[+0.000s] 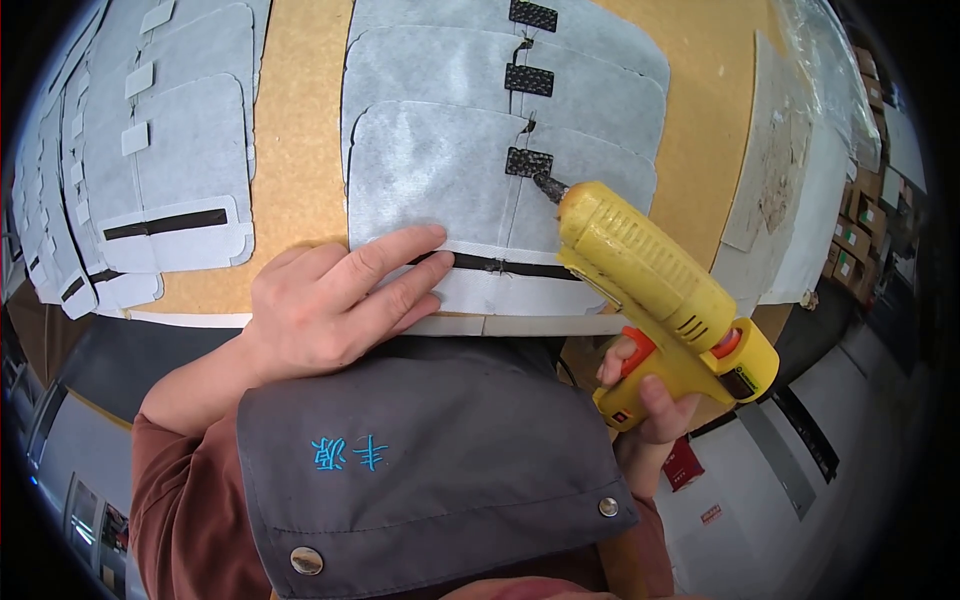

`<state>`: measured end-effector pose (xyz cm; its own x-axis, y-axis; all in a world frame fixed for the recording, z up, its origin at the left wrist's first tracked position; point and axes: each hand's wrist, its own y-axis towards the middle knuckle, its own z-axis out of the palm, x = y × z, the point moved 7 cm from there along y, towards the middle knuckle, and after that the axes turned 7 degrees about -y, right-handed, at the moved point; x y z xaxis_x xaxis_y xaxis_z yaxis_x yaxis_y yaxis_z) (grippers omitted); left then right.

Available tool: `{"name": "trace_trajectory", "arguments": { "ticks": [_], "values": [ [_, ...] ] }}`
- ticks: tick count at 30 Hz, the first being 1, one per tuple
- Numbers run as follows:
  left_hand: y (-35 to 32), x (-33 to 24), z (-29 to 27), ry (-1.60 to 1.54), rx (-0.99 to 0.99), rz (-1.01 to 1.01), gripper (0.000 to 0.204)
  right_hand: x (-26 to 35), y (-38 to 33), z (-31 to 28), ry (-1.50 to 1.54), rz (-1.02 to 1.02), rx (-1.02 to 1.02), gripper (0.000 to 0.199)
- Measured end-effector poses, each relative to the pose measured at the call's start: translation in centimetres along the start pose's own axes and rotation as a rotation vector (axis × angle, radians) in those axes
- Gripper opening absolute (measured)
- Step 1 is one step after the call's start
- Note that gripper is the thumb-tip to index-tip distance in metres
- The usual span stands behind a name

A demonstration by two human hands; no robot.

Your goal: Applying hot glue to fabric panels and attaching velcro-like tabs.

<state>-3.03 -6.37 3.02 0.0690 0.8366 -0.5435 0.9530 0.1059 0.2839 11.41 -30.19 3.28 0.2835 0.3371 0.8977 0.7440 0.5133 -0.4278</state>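
My right hand [660, 412] grips the handle of a yellow glue gun [650, 262], with a finger at its red trigger. The gun's dark nozzle points up and left. Its tip is at the lower right corner of a black textured patch [528, 162] on the nearest light grey fabric panel [430, 180]; whether they touch I cannot tell. Across the panel's lower part runs a black strip [515, 266]. My left hand [325, 298] lies on the panel's lower left, fingers stretched out over the strip's left end, holding nothing.
More grey panels [440, 65] with black patches overlap behind the nearest one. On the left, similar panels [190, 185] bear small pale tabs. All lie on a tan board [300, 130] with its edge near my body. Clear plastic sheeting [830, 70] hangs at the far right.
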Motion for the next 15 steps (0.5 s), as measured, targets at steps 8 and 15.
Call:
{"name": "trace_trajectory", "arguments": {
  "ticks": [8, 15],
  "values": [
    [0.1, 0.1, -0.1, -0.002, -0.004, 0.004, 0.034, -0.5, -0.1, -0.5, 0.020, 0.046, 0.026, 0.050],
    [0.2, 0.1, 0.0, -0.002, 0.000, 0.010, 0.034, 0.1, 0.8, 1.4, 0.016, 0.049, 0.045, 0.061]
  ]
}}
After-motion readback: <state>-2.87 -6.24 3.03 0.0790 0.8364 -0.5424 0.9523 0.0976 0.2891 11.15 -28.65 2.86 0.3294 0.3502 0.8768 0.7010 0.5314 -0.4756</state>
